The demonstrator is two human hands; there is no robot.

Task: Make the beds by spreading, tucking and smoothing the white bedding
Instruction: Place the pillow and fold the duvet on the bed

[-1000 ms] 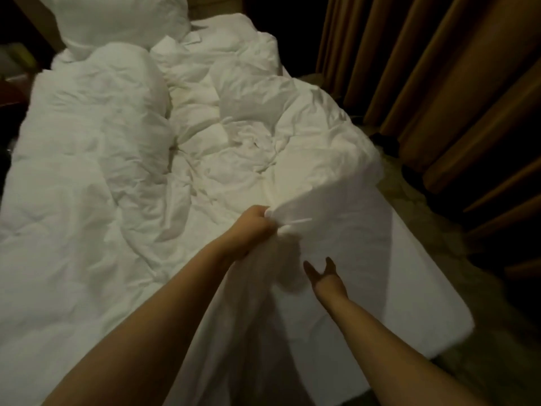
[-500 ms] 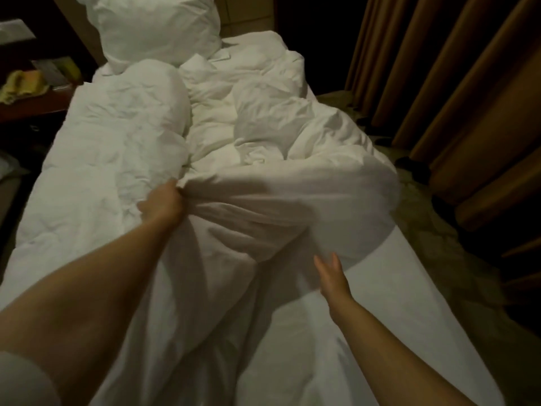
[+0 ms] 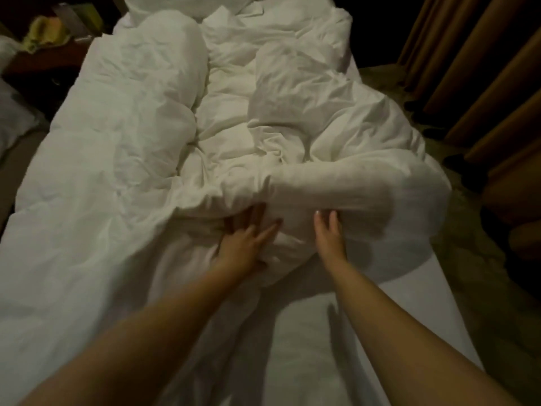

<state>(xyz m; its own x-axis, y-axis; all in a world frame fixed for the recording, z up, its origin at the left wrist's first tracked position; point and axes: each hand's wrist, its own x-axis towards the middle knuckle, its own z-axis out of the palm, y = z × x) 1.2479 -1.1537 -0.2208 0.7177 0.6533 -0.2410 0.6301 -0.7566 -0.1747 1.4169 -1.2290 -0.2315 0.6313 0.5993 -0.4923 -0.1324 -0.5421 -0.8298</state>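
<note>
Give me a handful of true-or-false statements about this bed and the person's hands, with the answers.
1. Both hands rest on the rumpled white duvet. True: the left hand and right hand both touch its rolled edge.
2. The bedding is spread flat and smooth. False: it lies bunched in folds.
3. Brown pleated curtains hang to the right of the bed. True.
4. The right hand is clenched in a fist. False: its fingers are extended against the fabric.
5. Flat white sheet shows bare near the person. True.
6. The duvet is blue. False: it is white.
</note>
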